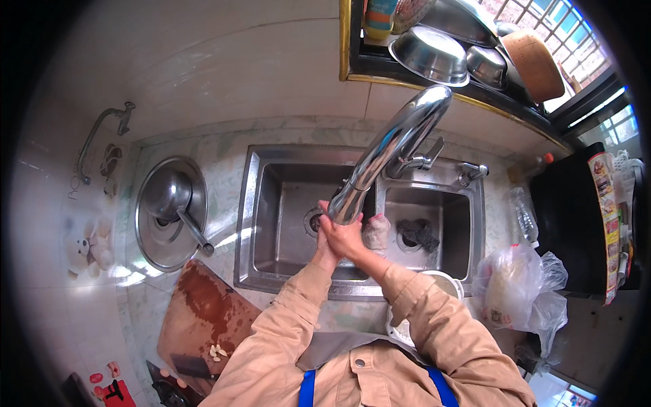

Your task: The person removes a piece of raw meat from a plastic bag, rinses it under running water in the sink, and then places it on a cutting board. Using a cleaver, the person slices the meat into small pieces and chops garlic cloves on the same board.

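Note:
My left hand (pixel 325 239) and my right hand (pixel 346 236) are pressed together beneath the head of the chrome faucet (pixel 389 137), over the large basin of the steel double sink (pixel 297 203). The faucet head covers part of the fingers, so I cannot see whether anything lies between the palms. Just right of the hands, a pale cloth (pixel 376 234) hangs over the divider between the basins. A dark scouring pad (pixel 418 234) lies in the small basin by its drain.
At left stand a steel ladle (pixel 170 196) on a round tray and a wet cutting board (pixel 203 310) with peeled garlic cloves (pixel 217 352) and a cleaver (pixel 190 365). At right are plastic bags (pixel 513 290) and a clear bottle (pixel 524 216). Metal bowls (pixel 430 56) rest on the window ledge.

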Demonstrator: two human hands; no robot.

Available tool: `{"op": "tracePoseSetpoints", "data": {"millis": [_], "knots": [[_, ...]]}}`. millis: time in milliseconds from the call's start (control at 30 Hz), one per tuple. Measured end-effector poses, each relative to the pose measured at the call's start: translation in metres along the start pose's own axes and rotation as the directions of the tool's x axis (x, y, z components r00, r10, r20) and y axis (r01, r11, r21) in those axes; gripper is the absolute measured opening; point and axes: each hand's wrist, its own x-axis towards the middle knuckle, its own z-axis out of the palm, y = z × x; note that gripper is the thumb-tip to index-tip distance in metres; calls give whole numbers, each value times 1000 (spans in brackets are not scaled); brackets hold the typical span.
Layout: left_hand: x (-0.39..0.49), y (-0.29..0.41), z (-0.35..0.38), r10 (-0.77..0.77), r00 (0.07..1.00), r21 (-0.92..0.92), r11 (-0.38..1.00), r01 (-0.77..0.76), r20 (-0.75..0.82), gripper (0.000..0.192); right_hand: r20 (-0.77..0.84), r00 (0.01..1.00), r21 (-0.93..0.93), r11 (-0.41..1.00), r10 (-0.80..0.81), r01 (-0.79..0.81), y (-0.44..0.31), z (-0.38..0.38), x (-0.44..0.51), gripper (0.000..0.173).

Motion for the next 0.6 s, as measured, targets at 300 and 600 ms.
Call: {"op": "tracePoseSetpoints", "data": {"millis": [300,600], "knots": [[-3,9,-15,160,962,32,985,-171,220,47,-46,977,-46,977,-209,207,-29,-6,-7,29],[-10,28,19,-8,994,3,1000,8,-112,44,233,966,421,883,114,-206,-21,-42,15,40]]}}
